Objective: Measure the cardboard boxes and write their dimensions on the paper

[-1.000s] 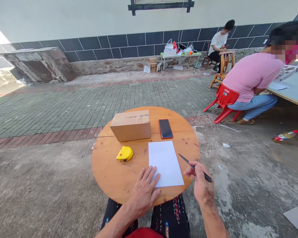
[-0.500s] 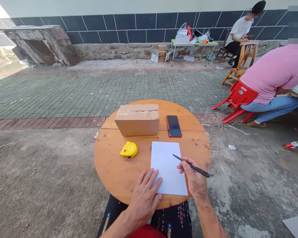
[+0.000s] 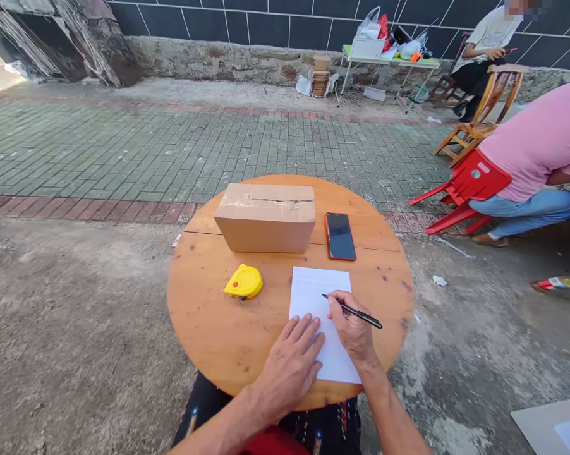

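Observation:
A white sheet of paper (image 3: 313, 292) lies on a round wooden table (image 3: 209, 316). My left hand (image 3: 292, 363) rests flat with its fingers spread on the sheet's lower left corner. My right hand (image 3: 351, 328) is closed around a black pen (image 3: 356, 311), whose tip touches the paper's upper middle. Behind the sheet lie a dark phone in a red case (image 3: 340, 236), a taped cardboard box (image 3: 266, 218) and a yellow tape measure (image 3: 244, 282).
A person in a pink shirt sits on a red plastic chair (image 3: 460, 189) at the right. Farther back another person sits by a wooden chair (image 3: 484, 107) and a green table (image 3: 389, 63) with bags. A bottle (image 3: 557, 282) lies on the ground.
My right hand has moved left over the paper and lowered the pen tip onto it. The view has tilted down toward the table.

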`<state>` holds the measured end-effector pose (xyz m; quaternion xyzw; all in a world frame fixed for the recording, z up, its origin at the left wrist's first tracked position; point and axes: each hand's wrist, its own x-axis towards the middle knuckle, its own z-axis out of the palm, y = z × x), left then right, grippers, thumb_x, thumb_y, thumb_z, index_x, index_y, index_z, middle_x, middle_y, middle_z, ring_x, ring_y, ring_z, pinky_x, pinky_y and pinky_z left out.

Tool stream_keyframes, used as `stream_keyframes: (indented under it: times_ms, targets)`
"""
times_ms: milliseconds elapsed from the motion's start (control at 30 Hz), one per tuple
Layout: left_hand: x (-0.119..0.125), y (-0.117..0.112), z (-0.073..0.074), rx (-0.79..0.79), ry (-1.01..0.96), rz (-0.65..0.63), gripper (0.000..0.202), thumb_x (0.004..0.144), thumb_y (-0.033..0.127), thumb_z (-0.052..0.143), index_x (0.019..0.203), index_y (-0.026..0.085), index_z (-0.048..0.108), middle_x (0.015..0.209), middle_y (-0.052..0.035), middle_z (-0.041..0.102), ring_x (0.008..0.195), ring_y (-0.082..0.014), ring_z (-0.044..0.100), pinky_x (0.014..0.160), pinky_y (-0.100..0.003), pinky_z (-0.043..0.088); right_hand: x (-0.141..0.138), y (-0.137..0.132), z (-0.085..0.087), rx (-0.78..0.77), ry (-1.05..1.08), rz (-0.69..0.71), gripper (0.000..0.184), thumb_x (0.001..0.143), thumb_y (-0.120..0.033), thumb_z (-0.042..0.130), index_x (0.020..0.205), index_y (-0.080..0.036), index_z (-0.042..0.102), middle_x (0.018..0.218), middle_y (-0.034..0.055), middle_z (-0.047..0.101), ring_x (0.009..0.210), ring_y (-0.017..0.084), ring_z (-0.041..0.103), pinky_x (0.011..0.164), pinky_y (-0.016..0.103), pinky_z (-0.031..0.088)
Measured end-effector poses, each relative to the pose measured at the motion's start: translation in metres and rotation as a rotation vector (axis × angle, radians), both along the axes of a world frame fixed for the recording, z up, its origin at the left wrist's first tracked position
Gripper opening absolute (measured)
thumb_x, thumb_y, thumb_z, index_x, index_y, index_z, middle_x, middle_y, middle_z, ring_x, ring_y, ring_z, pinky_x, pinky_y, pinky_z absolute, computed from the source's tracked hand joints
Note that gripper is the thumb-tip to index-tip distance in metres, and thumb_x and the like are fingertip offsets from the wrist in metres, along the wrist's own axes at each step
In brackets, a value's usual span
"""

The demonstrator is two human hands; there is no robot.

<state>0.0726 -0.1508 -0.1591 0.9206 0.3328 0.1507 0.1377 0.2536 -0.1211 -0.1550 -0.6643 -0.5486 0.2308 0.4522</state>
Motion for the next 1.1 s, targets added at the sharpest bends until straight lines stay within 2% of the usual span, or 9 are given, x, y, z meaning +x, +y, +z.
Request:
stream_keyframes:
  times_ms: [267, 500, 1100]
  targets:
    - [0.004, -0.002, -0.002, -0.029, -0.004, 0.027, 0.041, 0.094, 0.035, 0.052, 0.131, 0.018, 0.056, 0.148, -0.0095, 0.049, 0.140, -0.0281, 0.039, 0.116, -0.047, 0.034, 0.003, 0.006, -0.013, -0.029, -0.045, 0.033, 0.024, 0.092, -0.037, 0.051, 0.087, -0.018, 0.065, 0.069, 0.0015, 0.067, 0.052, 0.013, 0.059, 0.055, 0.025, 0.051]
    - [0.003, -0.001, -0.002, -0.057, -0.013, 0.036, 0.041, 0.094, 0.035, 0.053, 0.131, 0.019, 0.056, 0.147, -0.0085, 0.049, 0.140, -0.0272, 0.039, 0.116, -0.046, 0.033, 0.002, 0.006, -0.009, 0.007, -0.117, 0.050, 0.022, 0.093, -0.034, 0.052, 0.087, -0.018, 0.066, 0.073, 0.0019, 0.069, 0.055, 0.013, 0.060, 0.054, 0.024, 0.050]
    - [0.002, 0.001, -0.002, -0.090, -0.025, 0.033, 0.042, 0.095, 0.037, 0.051, 0.133, 0.020, 0.055, 0.149, -0.0067, 0.048, 0.141, -0.0277, 0.038, 0.116, -0.048, 0.034, 0.000, 0.009, -0.002, 0.065, -0.156, 0.087, 0.014, 0.093, -0.025, 0.054, 0.086, -0.020, 0.065, 0.077, 0.0004, 0.070, 0.068, 0.014, 0.065, 0.068, 0.023, 0.052]
